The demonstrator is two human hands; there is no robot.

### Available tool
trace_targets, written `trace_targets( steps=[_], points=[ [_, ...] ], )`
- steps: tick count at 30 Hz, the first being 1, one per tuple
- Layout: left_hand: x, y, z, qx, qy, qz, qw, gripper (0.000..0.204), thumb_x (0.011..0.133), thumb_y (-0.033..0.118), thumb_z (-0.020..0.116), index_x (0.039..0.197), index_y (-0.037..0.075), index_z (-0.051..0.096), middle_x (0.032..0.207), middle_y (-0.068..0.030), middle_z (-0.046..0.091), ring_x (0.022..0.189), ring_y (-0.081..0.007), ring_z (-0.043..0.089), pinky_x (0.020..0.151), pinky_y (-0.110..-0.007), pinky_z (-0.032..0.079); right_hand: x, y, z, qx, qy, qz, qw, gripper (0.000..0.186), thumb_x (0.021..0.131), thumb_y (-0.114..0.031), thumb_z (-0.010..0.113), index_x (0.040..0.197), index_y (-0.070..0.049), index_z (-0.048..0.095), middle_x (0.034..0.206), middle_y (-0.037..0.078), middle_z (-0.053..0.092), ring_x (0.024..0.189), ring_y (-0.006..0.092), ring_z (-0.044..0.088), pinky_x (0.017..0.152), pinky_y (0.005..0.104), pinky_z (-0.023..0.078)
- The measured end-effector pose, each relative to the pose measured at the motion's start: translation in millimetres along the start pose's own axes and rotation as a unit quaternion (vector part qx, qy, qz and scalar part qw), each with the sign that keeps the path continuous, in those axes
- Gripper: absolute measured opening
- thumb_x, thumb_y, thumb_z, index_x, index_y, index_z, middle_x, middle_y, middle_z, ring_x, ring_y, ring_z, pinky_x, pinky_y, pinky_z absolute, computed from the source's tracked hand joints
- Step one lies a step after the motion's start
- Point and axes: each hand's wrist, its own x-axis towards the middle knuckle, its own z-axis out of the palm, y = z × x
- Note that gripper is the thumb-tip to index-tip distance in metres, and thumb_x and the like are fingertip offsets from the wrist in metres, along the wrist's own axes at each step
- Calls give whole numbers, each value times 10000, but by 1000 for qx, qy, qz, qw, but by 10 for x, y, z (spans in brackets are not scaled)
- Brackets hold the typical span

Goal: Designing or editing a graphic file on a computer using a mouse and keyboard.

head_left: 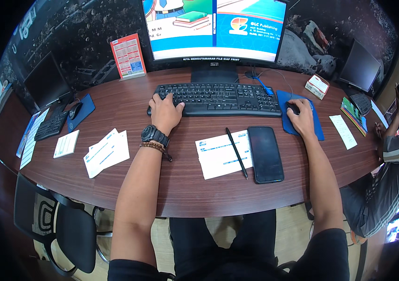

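My left hand point(166, 113) rests on the left end of a black keyboard point(218, 99), fingers spread over the keys, with a dark watch and a beaded bracelet at the wrist. Under my right hand point(303, 121) is a black computer mouse point(294, 108), partly hidden by the fingers, on a blue mouse pad point(315, 129). Behind the keyboard a monitor point(216, 33) displays a colourful page layout with drawn books. Between my forearms lie printed paper slips point(213, 157), a black pen point(236, 152) across them and a dark-screened smartphone point(266, 154) beside them.
A red desk calendar point(128, 56) stands left of the monitor. More slips point(108, 152) and a second keyboard point(51, 126) lie to the left. Rightward are a small box point(317, 86), booklets point(354, 114) and a seated person point(391, 182). An office chair point(68, 229) stands lower left.
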Motion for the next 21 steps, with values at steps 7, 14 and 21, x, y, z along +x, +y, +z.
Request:
trace_targets(
  steps=[7,14,21],
  points=[
    [-4,17,5,3,3,-3,1000,577,889,367,702,1337,21,588,1336,-285,475,1240,-465,460,1038,-534,424,2,19,0,-2,-2,-5,1000,327,803,-200,656,1090,-51,704,1152,172,611,1088,362,602,958,416,484],
    [1,21,-7,5,-2,-1,1000,578,889,365,703,1327,5,591,1335,-290,475,1238,-466,459,1038,-529,425,7,28,0,1,-1,-12,1000,328,806,-197,660,1092,-41,695,1150,171,610,1089,360,601,957,415,481],
    [-2,-29,73,2,41,21,999,541,870,366,711,1245,-16,633,1263,-300,500,1183,-462,452,1026,-493,412,1,-2,-9,16,-5,-23,1000,341,808,-193,671,1111,-36,679,1147,165,606,1086,350,601,963,407,476]
  ],
)
